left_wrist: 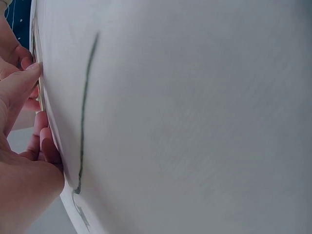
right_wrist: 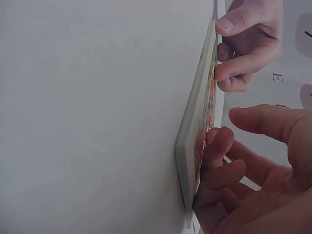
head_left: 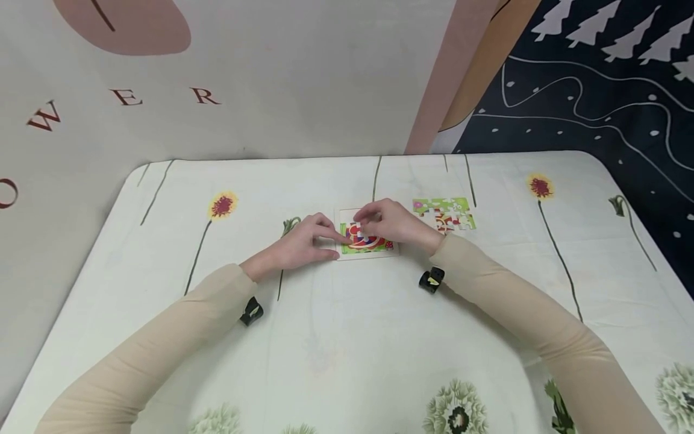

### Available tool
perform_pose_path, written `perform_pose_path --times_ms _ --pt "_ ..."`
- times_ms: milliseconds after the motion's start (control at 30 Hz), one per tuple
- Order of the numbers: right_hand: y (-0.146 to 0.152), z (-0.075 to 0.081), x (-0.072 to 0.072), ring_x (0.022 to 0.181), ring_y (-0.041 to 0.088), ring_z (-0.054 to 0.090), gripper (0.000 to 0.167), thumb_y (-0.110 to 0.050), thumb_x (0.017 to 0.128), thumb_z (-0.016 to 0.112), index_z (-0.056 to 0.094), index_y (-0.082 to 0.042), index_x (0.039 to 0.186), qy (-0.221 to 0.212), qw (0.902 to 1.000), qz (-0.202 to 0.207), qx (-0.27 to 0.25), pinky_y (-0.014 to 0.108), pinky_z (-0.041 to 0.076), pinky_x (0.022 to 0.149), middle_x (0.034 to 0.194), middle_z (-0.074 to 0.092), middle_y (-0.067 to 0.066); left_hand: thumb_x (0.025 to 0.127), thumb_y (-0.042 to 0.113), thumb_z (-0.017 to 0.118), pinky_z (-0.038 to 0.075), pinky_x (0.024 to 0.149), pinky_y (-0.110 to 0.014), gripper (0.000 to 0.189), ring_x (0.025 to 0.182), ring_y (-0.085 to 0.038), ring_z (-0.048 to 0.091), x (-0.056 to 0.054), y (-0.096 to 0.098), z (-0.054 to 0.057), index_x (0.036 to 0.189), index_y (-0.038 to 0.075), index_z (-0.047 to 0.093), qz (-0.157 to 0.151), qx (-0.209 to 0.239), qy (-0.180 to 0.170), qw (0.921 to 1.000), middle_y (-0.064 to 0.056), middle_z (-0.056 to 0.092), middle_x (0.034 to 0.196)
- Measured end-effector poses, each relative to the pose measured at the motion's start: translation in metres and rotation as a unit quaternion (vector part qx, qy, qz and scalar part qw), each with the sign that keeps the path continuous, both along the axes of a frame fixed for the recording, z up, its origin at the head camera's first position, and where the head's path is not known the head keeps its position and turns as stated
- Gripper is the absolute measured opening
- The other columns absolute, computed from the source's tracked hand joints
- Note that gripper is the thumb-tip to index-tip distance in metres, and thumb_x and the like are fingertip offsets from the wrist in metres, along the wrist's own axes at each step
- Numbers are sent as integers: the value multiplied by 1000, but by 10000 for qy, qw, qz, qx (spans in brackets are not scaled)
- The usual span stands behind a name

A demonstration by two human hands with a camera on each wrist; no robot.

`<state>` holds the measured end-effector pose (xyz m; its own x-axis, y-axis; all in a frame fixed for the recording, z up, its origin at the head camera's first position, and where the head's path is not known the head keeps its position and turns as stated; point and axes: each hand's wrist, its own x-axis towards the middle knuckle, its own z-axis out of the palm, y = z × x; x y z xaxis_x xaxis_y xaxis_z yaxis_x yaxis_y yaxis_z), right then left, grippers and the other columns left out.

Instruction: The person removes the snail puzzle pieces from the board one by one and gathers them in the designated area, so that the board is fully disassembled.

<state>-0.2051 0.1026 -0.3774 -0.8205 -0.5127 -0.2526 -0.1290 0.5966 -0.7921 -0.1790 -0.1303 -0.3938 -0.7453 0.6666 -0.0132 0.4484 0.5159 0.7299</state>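
Observation:
In the head view, a small jigsaw puzzle tray (head_left: 368, 256) with a pale border and a red, purple and green picture lies on the table. My left hand (head_left: 309, 243) is at its left side, the index finger touching the picture and the thumb by the near left corner. Over the tray's upper part is my right hand (head_left: 398, 224). The right wrist view shows its bent fingertips (right_wrist: 217, 141) on the picture, with one digit standing apart; no piece is visible between them. The left wrist view catches my left hand (left_wrist: 24, 151) only at its edge.
Right of the tray lies a group of green and red jigsaw pieces (head_left: 458, 207), partly joined with a gap in it. A white floral cloth (head_left: 325, 337) covers the table. A pale printed wall hanging (head_left: 303, 78) stands behind the table's far edge.

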Motion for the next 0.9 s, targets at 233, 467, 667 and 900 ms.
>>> perform_pose_path --times_ms 233,467,667,900 --pt "-3 0 0 90 20 59 28 -8 90 61 67 -3 117 44 10000 56 46 31 47 75 110 65 8 84 10 75 34 84 -39 30 103 -25 45 0 0 1 114 11 73 27 -20 -61 10000 -8 53 110" --pt "-3 -2 -1 90 22 57 27 -6 89 62 66 -2 115 21 10000 72 -50 31 46 76 106 64 9 84 10 75 34 85 -40 30 104 -25 44 2 0 1 114 11 73 42 -8 -129 9999 -9 52 111" --pt "-1 -2 -2 91 22 57 27 -4 89 61 63 -2 116 57 9998 151 -121 32 45 78 105 63 10 83 9 75 34 85 -40 29 103 -25 45 0 0 0 112 9 74 -34 57 24 10000 -9 53 108" --pt "-1 -2 -1 95 24 57 22 -2 89 62 60 -2 111 105 9989 233 -397 36 45 82 106 61 11 82 8 76 35 82 -38 28 100 -25 45 -1 0 -1 110 8 74 -132 101 184 9997 -8 54 105"
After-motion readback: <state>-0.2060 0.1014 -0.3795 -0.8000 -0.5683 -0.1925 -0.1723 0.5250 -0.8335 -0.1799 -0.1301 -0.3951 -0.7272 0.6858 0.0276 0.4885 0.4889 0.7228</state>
